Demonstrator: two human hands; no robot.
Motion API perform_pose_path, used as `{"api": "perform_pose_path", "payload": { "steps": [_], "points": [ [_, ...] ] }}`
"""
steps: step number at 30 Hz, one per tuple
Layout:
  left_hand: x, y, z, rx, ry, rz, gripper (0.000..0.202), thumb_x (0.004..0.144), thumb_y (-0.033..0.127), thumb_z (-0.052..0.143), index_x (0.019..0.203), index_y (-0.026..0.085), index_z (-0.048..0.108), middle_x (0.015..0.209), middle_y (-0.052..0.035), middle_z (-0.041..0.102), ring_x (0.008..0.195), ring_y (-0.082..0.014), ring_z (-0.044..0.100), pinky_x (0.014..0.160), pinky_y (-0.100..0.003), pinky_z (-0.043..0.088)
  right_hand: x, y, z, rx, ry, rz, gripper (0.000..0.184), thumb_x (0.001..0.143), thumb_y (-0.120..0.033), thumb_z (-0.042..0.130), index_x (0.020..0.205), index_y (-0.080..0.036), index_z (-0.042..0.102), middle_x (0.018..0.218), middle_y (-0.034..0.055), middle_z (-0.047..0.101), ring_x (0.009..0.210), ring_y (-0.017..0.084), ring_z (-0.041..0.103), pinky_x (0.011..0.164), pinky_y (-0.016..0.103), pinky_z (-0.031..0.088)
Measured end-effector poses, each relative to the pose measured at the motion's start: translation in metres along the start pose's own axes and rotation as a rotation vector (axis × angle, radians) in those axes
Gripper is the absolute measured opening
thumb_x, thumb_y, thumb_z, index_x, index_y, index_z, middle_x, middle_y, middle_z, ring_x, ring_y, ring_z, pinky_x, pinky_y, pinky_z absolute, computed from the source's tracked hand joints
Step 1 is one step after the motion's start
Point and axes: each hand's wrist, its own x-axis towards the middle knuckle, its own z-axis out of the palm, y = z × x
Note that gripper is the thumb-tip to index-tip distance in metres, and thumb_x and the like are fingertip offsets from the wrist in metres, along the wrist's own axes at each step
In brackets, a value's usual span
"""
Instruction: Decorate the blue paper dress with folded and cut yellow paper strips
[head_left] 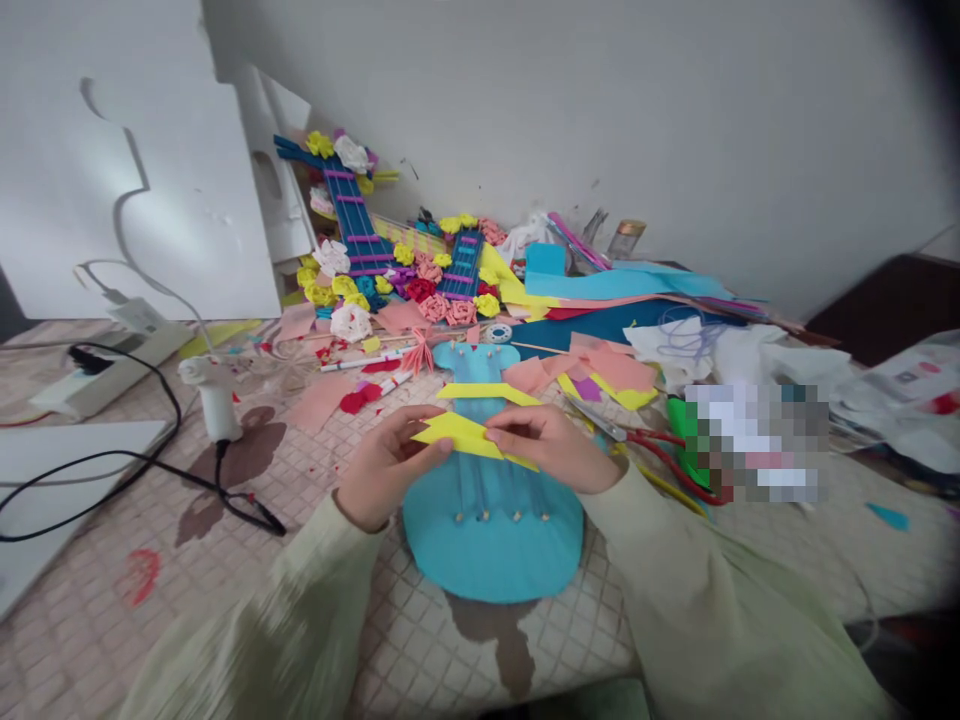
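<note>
Between my two hands is a folded strip of yellow paper [466,436], its left end pointed. My left hand [394,465] pinches its left part between thumb and fingers. At its right part, my right hand [559,445] also pinches the paper. Just below lies a blue paper guitar shape [491,565] with strings running to several small pegs near its rounded bottom. Another yellow strip [480,391] crosses the guitar's neck beyond my hands. My hands and the held paper hide the guitar's middle.
Red-handled scissors [660,437] lie to the right beside pink paper scraps [611,362]. A white glue gun [217,400] stands at left with its black cable [247,505]. Decorated guitars with paper flowers [356,240] lean at the back. A power strip [112,360] sits far left.
</note>
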Motion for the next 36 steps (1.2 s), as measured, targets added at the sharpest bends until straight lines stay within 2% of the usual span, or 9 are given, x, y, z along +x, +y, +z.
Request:
{"api": "perform_pose_path", "payload": {
  "steps": [8, 15, 18, 20, 22, 24, 27, 31, 36],
  "points": [
    [-0.001, -0.007, 0.002, -0.063, -0.01, -0.005, 0.031, 0.059, 0.021, 0.072, 0.086, 0.015, 0.057, 0.082, -0.0018, 0.066, 0.078, -0.0141, 0.062, 0.072, -0.025, 0.05, 0.001, 0.001, 0.014, 0.074, -0.001, -0.004, 0.016, 0.073, -0.032, 0.06, 0.073, -0.016, 0.06, 0.06, -0.003, 0.053, 0.05, 0.007, 0.046, 0.045, 0.019, 0.037],
    [-0.002, -0.001, 0.003, 0.033, -0.012, -0.032, 0.025, 0.06, 0.027, 0.07, 0.079, 0.014, 0.061, 0.079, -0.0029, 0.067, 0.078, -0.017, 0.062, 0.073, -0.029, 0.05, -0.003, 0.003, 0.02, 0.072, -0.016, -0.024, 0.016, 0.072, -0.032, 0.06, 0.075, -0.017, 0.062, 0.065, -0.001, 0.058, 0.057, 0.009, 0.052, 0.051, 0.021, 0.041],
    [-0.002, 0.002, 0.002, 0.068, 0.002, -0.043, 0.025, 0.06, 0.028, 0.07, 0.079, 0.014, 0.061, 0.079, -0.0036, 0.067, 0.073, -0.0161, 0.062, 0.066, -0.027, 0.05, -0.002, 0.001, 0.003, -0.014, 0.027, -0.075, 0.017, 0.071, -0.033, 0.062, 0.076, -0.017, 0.064, 0.068, 0.0002, 0.062, 0.061, 0.011, 0.056, 0.055, 0.023, 0.045],
    [-0.003, 0.003, 0.002, 0.078, 0.017, -0.039, 0.025, 0.06, 0.029, 0.069, 0.08, 0.015, 0.061, 0.078, -0.0029, 0.067, 0.071, -0.0152, 0.061, 0.063, -0.025, 0.049, 0.0, 0.001, -0.02, -0.125, 0.168, -0.132, 0.017, 0.071, -0.033, 0.062, 0.076, -0.017, 0.065, 0.076, 0.002, 0.066, 0.07, 0.014, 0.059, 0.063, 0.025, 0.047],
    [-0.003, 0.003, 0.001, 0.089, 0.024, -0.036, 0.025, 0.061, 0.03, 0.069, 0.08, 0.016, 0.061, 0.075, -0.0018, 0.067, 0.069, -0.0141, 0.061, 0.061, -0.023, 0.048, 0.0, 0.004, -0.05, -0.32, 0.381, -0.155, 0.017, 0.072, -0.033, 0.059, 0.077, -0.018, 0.065, 0.087, 0.0035, 0.067, 0.081, 0.016, 0.06, 0.071, 0.026, 0.047],
    [-0.003, 0.004, 0.002, 0.101, 0.019, -0.037, 0.025, 0.062, 0.031, 0.069, 0.08, 0.016, 0.061, 0.073, -0.0015, 0.067, 0.069, -0.0136, 0.061, 0.06, -0.021, 0.048, -0.002, 0.012, -0.081, -0.587, 0.609, -0.047, 0.018, 0.074, -0.031, 0.054, 0.079, -0.018, 0.066, 0.088, 0.0028, 0.067, 0.079, 0.015, 0.061, 0.07, 0.026, 0.047],
    [-0.003, 0.004, 0.003, 0.109, 0.025, -0.047, 0.028, 0.06, 0.032, 0.07, 0.08, 0.015, 0.061, 0.074, -0.0019, 0.067, 0.07, -0.0142, 0.061, 0.061, -0.022, 0.048, -0.007, 0.028, -0.116, -0.759, 0.755, 0.12, 0.015, 0.069, -0.023, 0.055, 0.075, -0.015, 0.067, 0.075, 0.0062, 0.068, 0.07, 0.019, 0.061, 0.064, 0.03, 0.045],
    [-0.003, 0.004, 0.003, 0.097, 0.025, -0.051, 0.031, 0.058, 0.033, 0.071, 0.081, 0.016, 0.06, 0.076, -0.0022, 0.068, 0.071, -0.0152, 0.061, 0.061, -0.023, 0.048, -0.006, 0.042, -0.129, -0.875, 0.793, 0.244, 0.016, 0.066, -0.019, 0.054, 0.074, -0.012, 0.066, 0.075, 0.0099, 0.067, 0.071, 0.022, 0.06, 0.064, 0.031, 0.042],
    [-0.002, 0.003, 0.003, 0.12, 0.023, -0.035, 0.028, 0.058, 0.034, 0.071, 0.079, 0.017, 0.061, 0.074, -0.0019, 0.067, 0.069, -0.0165, 0.061, 0.06, -0.026, 0.049, 0.011, 0.053, -0.108, -0.934, 0.588, 0.272, 0.019, 0.07, -0.027, 0.053, 0.063, -0.016, 0.066, 0.07, 0.0066, 0.067, 0.069, 0.019, 0.059, 0.061, 0.026, 0.039]
  ]
}}
